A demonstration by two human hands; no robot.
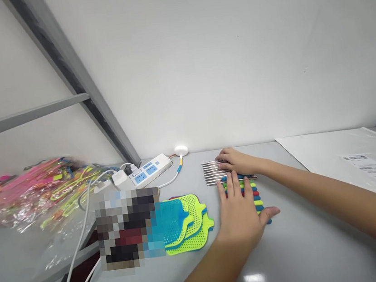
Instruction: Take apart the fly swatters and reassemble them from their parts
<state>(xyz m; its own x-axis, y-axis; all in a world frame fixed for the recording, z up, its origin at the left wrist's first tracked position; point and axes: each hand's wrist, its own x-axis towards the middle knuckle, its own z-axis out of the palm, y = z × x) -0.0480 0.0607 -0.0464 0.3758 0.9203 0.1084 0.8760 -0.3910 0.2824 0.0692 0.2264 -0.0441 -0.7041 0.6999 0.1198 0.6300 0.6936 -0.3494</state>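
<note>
Here, one left hand lies palm-down, fingers spread, gripping nothing visible, across one row of coloured handles on the grey table. One right hand, loosely curled, touches metal rods too close-packed to count; its grip is unclear. Nearby lie at least four mesh paddles and one power strip.

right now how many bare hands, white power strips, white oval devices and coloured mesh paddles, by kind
Bare hands, left hand and right hand: 2
White rectangular power strip: 1
White oval device: 1
Blue and yellow-green mesh paddles: overlapping, exact count unclear
Total without paddles: 4
</note>
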